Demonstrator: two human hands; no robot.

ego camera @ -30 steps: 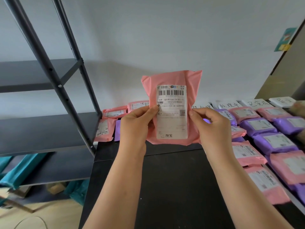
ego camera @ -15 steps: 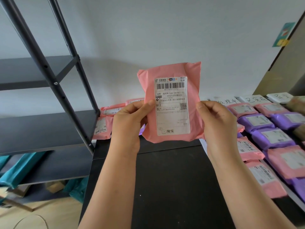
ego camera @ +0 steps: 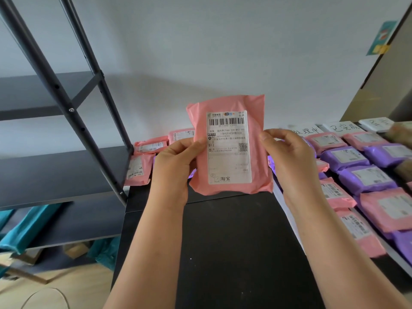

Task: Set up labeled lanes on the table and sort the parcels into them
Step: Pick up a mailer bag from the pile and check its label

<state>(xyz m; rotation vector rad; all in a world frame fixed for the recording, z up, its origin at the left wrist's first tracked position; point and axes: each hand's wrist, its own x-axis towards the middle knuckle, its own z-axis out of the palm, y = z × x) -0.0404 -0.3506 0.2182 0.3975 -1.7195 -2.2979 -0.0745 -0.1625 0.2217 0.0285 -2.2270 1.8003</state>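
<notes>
The pink parcel is held upright in the air above the back of the black counter, its shipping label facing the camera. The left hand grips its left edge and the right hand its right edge. On each side the fingers are closed on the plastic, thumb in front and the rest behind.

Over the last second the parcel has come up a little and nearer the face. The left thumb, which lay across the label's left margin, now sits on bare pink beside it. The whole label is therefore uncovered, with the barcode at the top and "B12" at the left. This looks like the reading step: the destination is being checked before a lane is chosen.

To the right, lane cards stand along the back edge, with rows of pink and purple parcels laid out in front of them. The card handwriting is partly hidden and blurred, so which lane suits this parcel is unclear. A few pink parcels, probably unsorted, lie at the back left beside the metal shelving rack. Next, the parcel would likely be carried right and set down in a row.
</notes>
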